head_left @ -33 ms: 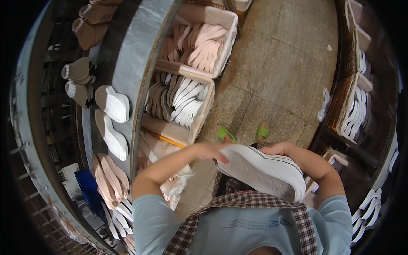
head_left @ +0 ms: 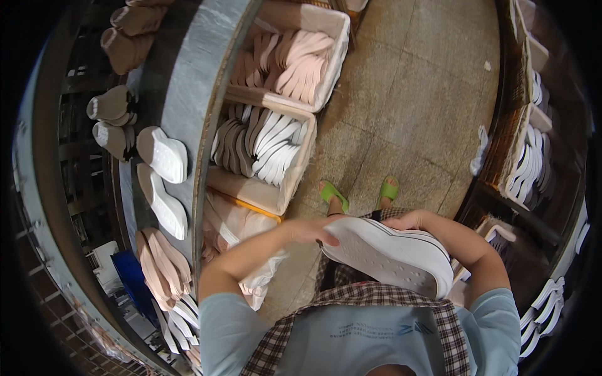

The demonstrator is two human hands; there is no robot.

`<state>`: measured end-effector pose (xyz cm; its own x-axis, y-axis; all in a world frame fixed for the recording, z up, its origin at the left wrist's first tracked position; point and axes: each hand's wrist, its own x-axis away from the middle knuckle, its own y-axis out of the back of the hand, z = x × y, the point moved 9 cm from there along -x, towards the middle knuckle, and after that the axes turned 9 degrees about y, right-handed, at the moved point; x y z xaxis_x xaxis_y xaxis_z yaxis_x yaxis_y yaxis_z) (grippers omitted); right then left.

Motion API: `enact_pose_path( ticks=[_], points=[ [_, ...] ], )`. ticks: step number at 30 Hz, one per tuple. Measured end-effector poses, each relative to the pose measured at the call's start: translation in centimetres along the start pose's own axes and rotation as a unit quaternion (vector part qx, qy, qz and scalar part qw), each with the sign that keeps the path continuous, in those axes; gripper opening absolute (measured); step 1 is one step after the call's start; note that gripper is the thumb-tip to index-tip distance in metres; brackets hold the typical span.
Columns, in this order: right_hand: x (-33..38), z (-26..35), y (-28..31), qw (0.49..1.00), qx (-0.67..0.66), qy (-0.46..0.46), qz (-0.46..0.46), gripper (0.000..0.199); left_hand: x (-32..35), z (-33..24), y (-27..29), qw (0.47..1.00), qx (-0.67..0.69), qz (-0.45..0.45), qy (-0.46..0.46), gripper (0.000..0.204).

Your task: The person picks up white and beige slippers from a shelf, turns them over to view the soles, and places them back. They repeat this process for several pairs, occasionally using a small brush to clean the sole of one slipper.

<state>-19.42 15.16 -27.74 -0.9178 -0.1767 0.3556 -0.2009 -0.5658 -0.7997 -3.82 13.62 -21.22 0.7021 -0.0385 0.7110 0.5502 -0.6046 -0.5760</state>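
Note:
In front of my body I hold a white shoe sole (head_left: 389, 254), tilted, its inner side with rows of small dimples facing me. Thin dark lines run along its raised side wall. My left hand (head_left: 315, 231) is closed round the left end, its thumb on the inner face. At the far side wall my right hand (head_left: 404, 221) grips the edge, with most of its fingers hidden behind the sole. Whether a second sole is nested behind this one, I cannot tell.
On the grey bench (head_left: 191, 81) to my left lie two white soles (head_left: 164, 203), pinkish soles (head_left: 162, 266) and brown shoe pieces (head_left: 127, 49). Lined crates of pink soles (head_left: 304, 66) and of white and brown soles (head_left: 273, 144) stand beside it. Racks with white soles (head_left: 530, 166) stand right.
The sole and my hands have shifted very slightly down. My grip on the sole stays the same.

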Motion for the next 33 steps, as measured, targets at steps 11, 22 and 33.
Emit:
enact_pose_path(
  ticks=[11,22,33],
  points=[
    [-8.7,9.6,18.7,0.811,0.203,0.24,-0.494,0.037,9.8,24.7,7.1,0.848,0.33,-0.403,-0.096,0.065],
    [-45.5,24.4,20.9,0.661,0.495,0.452,-0.339,0.035,22.2,30.3,28.1,0.424,0.433,-0.709,-0.36,0.072],
    [-66.7,32.7,27.2,0.801,0.412,0.279,-0.333,0.076,30.2,30.3,39.6,0.418,0.29,-0.779,-0.365,0.09]
  ],
)
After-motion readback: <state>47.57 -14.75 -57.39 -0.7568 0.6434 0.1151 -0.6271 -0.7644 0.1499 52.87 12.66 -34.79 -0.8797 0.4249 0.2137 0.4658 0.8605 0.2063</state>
